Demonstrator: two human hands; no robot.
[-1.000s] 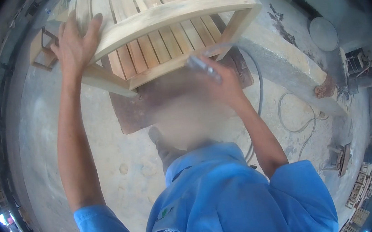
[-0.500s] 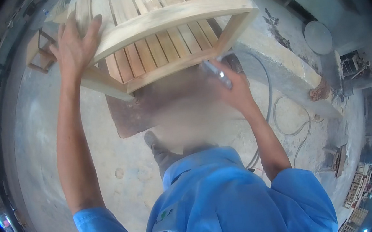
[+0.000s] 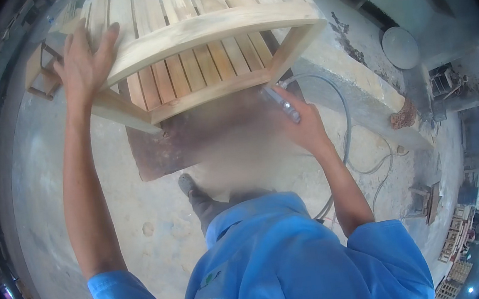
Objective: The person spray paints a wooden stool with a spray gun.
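A slatted wooden table (image 3: 219, 24) with a curved front rail and a lower slatted shelf (image 3: 200, 65) fills the upper middle. My left hand (image 3: 85, 63) lies on its left corner, fingers spread over the top. Below the right front leg, my right hand (image 3: 302, 120) is wrapped round a metallic air gun (image 3: 283, 105), its tip near the lower shelf's right end. A hose (image 3: 336, 88) curves away to the right of that hand. Part of the view under the shelf is blurred.
Under the table lies a dark brown board (image 3: 151, 153). A small wooden stool (image 3: 41, 71) stands at the upper left. To the right are a pale concrete ledge (image 3: 355, 80), a round disc (image 3: 400, 48) and looped hose on the floor. My shoe (image 3: 187, 184) shows below.
The view has shifted slightly, so the table and my left hand appear further left. The hose beside my right hand now bows higher. Both hands keep their hold.
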